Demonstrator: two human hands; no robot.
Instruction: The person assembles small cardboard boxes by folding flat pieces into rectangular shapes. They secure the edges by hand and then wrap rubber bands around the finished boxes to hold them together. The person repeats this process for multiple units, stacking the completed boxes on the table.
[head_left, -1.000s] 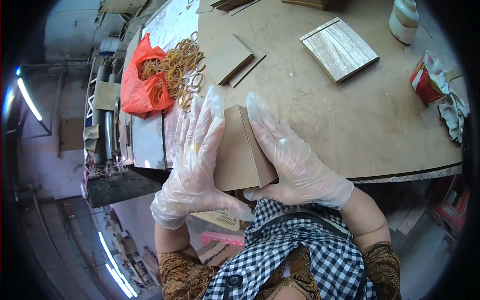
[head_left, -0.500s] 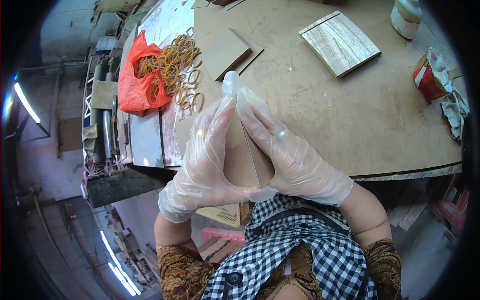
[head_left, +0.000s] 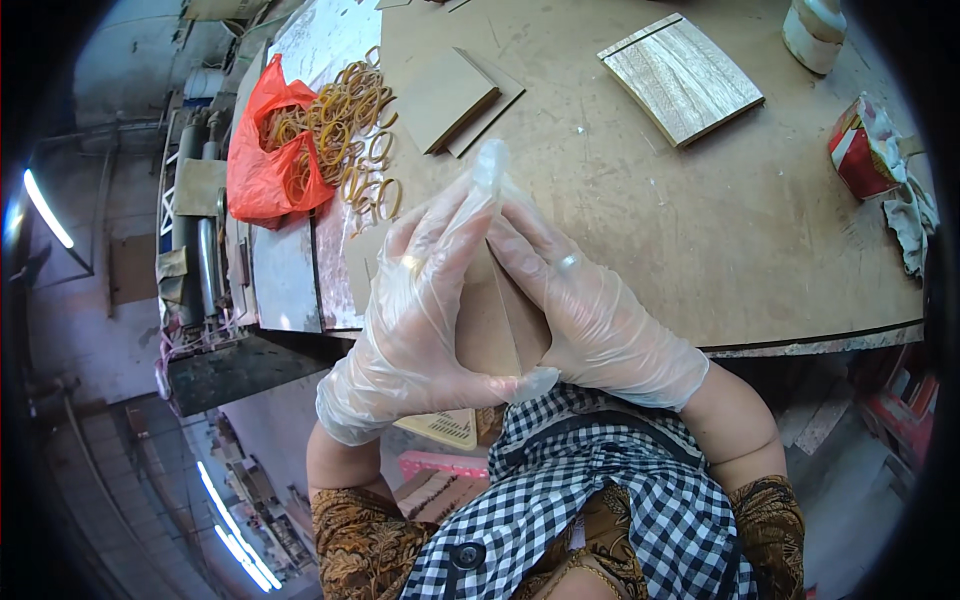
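Both my hands wear loose see-through plastic gloves. Between them is a pair of thin brown boards (head_left: 487, 325), meeting along a pale line and held near the table's front edge. My left hand (head_left: 405, 325) grips the boards from the left, its fingers pointing forward and its thumb along the near edge. From the right, my right hand (head_left: 605, 320) closes on them, fingertips against those of the left. The palms and fingers hide the boards' outer sides. Beyond my fingertips lie stacked brown boards (head_left: 448, 100).
A red plastic bag (head_left: 265, 175) spills brown rubber bands (head_left: 355, 115) at the left. A wood-grain panel block (head_left: 682, 80) lies farther right on the brown tabletop (head_left: 720, 240). A white bottle (head_left: 813, 38), a red-and-white carton (head_left: 862, 150) and a crumpled cloth (head_left: 908, 230) line the right side.
My left fingers have shifted slightly right, closer over the right fingertips. The boards stay in both hands, and the table's things appear a little farther left and up at the left side.
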